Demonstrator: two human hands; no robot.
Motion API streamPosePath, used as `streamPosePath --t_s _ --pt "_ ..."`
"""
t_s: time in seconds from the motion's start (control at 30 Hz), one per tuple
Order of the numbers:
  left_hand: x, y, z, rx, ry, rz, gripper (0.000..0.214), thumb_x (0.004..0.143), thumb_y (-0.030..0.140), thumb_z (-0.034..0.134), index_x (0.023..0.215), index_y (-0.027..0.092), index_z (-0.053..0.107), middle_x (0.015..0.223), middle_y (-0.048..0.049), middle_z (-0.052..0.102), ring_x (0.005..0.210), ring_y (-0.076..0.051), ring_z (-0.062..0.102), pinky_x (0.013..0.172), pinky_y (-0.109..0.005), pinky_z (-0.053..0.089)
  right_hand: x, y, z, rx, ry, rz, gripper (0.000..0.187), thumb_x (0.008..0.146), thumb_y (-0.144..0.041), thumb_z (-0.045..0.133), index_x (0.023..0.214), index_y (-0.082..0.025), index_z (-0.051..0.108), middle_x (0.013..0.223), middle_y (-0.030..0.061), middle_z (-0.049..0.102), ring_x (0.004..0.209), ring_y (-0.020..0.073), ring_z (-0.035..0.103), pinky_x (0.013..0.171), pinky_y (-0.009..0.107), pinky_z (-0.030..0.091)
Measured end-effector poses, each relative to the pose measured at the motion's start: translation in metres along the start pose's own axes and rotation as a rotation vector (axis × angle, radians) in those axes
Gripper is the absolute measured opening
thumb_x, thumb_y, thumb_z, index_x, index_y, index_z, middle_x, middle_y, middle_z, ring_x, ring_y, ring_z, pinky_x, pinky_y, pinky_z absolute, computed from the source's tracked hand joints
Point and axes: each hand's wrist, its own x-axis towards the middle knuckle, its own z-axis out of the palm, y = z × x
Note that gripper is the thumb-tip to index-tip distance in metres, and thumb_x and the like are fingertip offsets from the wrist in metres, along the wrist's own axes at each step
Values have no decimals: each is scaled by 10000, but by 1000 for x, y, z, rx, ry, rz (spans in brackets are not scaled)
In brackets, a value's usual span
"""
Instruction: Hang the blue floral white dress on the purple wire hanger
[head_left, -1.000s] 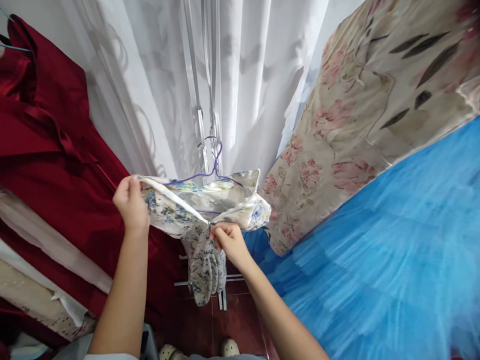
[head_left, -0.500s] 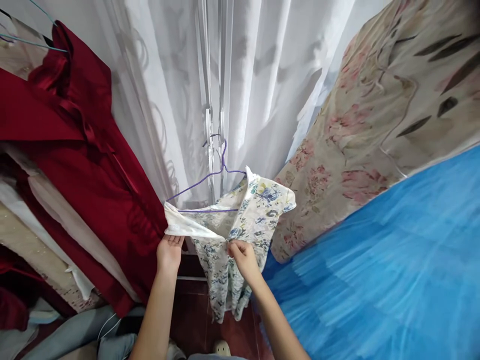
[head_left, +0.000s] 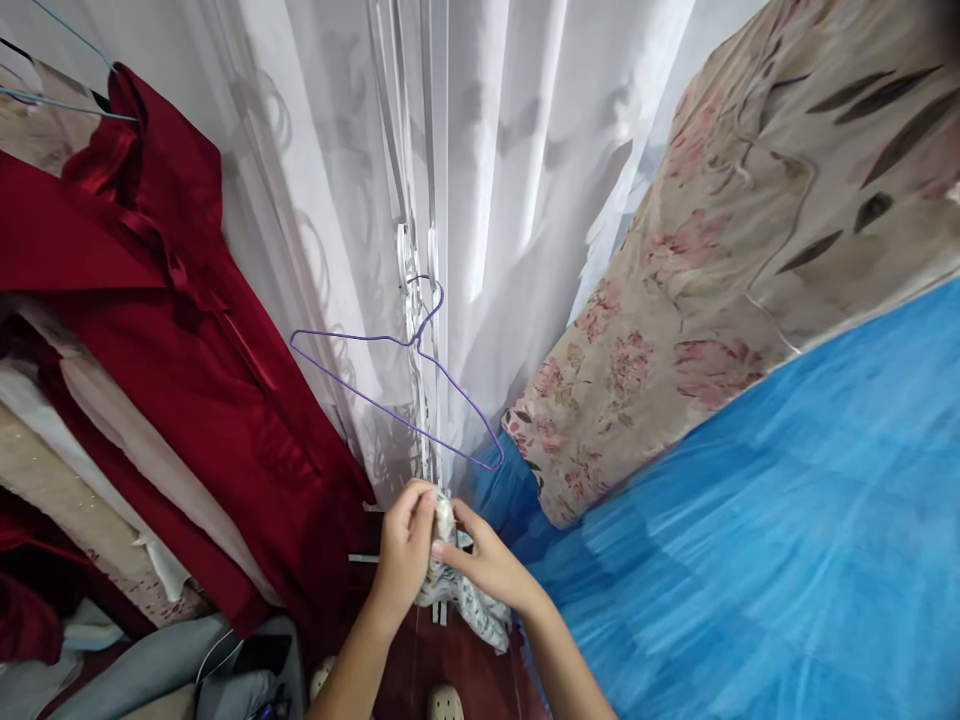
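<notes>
Bunched between my hands is a white floral dress [head_left: 480, 610], its lower part hanging down over the floor. My left hand [head_left: 407, 540] is closed on its upper edge from the left. From the right, my right hand [head_left: 484, 555] grips the same bunched cloth, thumb and fingers around it. The cloth inside the fingers is partly hidden. Just above my hands a bare purple wire hanger [head_left: 390, 410] hangs tilted from a white metal stand [head_left: 424, 300], apart from the dress.
A dark red garment [head_left: 225, 380] hangs at the left beside other clothes. A beige floral garment [head_left: 637, 350] and a blue tulle skirt [head_left: 750, 550] fill the right. White curtains [head_left: 510, 150] form the back. A grey bin [head_left: 296, 650] stands at lower left on the dark red floor [head_left: 409, 670].
The dress has come off the purple hanger and is now lower, gathered in both hands. My hands have moved together. The hanger swings free, turned and tilted.
</notes>
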Motion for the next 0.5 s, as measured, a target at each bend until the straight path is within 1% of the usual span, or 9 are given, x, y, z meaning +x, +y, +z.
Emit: streamPosePath --t_s 0.07,0.13,0.17,0.23,0.3,0.33,0.37,0.43,0.5 --pt "-4 8 8 114 -69 83 191 956 332 520 918 184 633 910 -50 606 902 -182 594 845 -285 465 3 -16 3 3 -15 -32 228 927 -364 538 980 -169 642 928 50 668 911 224 589 841 317 470" --pt "-8 8 6 122 -134 62 202 930 331 564 1086 214 618 1064 -73 614 1061 -213 587 948 -321 451 2 -30 -2 -16 -17 -25 278 965 -365 461 878 -163 632 852 41 652 841 211 571 781 297 467" --pt "-11 5 3 97 -208 9 303 915 337 588 1200 236 581 1153 -83 607 1136 -226 569 993 -341 439 0 -36 -8 -31 -28 -24 286 970 -364 449 864 -165 625 841 38 645 816 204 563 757 286 461" --pt "-21 -4 -8 50 -413 -131 501 884 357 629 1358 263 495 1282 -96 583 1230 -246 534 1057 -383 411 -7 -50 -24 -81 -57 -35 269 971 -340 442 859 -172 619 805 26 630 753 184 546 697 266 444" --pt "-34 -15 -21 84 -581 -247 490 864 384 645 1328 249 558 1265 -102 613 1201 -271 556 1059 -413 414 -14 -64 -45 -161 -81 -62 251 967 -288 430 859 -179 629 765 21 626 703 175 541 663 263 433" --pt "-39 -19 -27 136 -620 -283 428 860 401 642 1255 236 624 1215 -105 642 1155 -283 578 1040 -421 428 -16 -70 -57 -210 -81 -91 248 962 -263 426 870 -182 642 769 27 636 705 179 554 670 271 439" --pt "-42 -22 -33 199 -625 -306 370 862 417 633 1178 228 675 1161 -105 666 1108 -291 593 1019 -424 441 -16 -76 -69 -259 -67 -135 247 957 -246 429 894 -186 660 800 41 653 731 190 576 697 285 451" --pt "-42 -20 -43 304 -568 -297 311 882 426 596 1081 221 719 1087 -101 689 1042 -293 604 977 -408 455 -8 -82 -93 -341 14 -257 248 948 -240 452 961 -192 695 914 83 676 840 223 615 793 328 471" --pt "-33 -9 -53 329 -495 -223 302 920 394 541 1096 218 712 1070 -92 690 1009 -273 603 935 -363 461 13 -83 -114 -384 151 -373 255 947 -275 483 1005 -194 718 1012 113 665 949 246 617 883 366 462"
